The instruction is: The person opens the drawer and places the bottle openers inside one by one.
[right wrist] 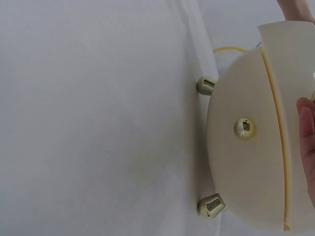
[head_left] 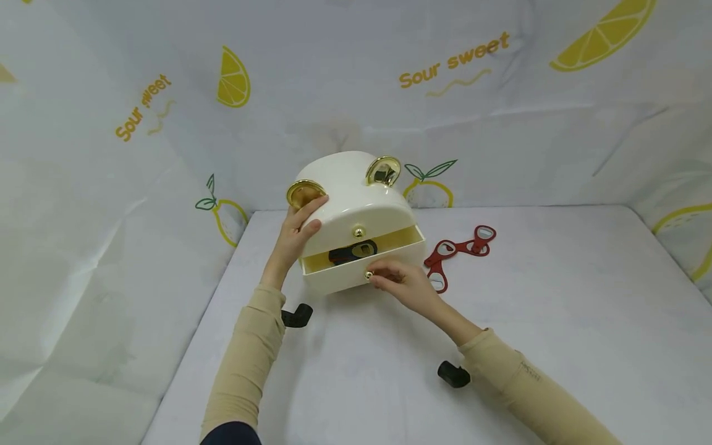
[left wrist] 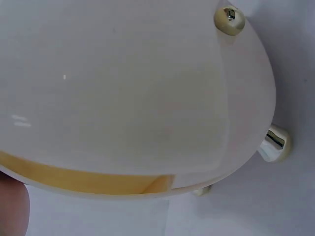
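Toward the back of the white surface point(head_left: 556, 296): one glossy white box point(head_left: 356, 207), rounded on top, with two gold ears point(head_left: 303, 194), gold feet point(right wrist: 211, 206) and gold knobs. Upper knob point(head_left: 358, 232) above; lower knob point(right wrist: 244, 129) near the feet; between them, a drawer point(head_left: 334, 285) standing partly out, pale yellow within.

Contents of drawer: one black item point(head_left: 343, 254) with a ring-like end; mostly hidden by the box, so its kind cannot be told for certain.

Left hand point(head_left: 292, 239): laid along the box's left side just below one ear, thumb and forefinger stretched out against the shell; remaining fingers not clearly seen.

Right hand point(head_left: 408, 287): thumb and finger pinching the drawer knob point(head_left: 369, 275) at the drawer's front.

To the right of the box, near it: several red openers point(head_left: 463, 247), overlapping in a bent line, lying flat.

Handling notes, by judgement: box likely light, stiff, probably plastic; its polished shell looks slippery, and a hard tug could slide or tip it. Best held by the side or upper edge, with a flat, steadying hand. Drawer best taken by its small, smooth knob, in a fingertip pinch, drawn straight and level. Ears look the likelier parts to break; poor handles.
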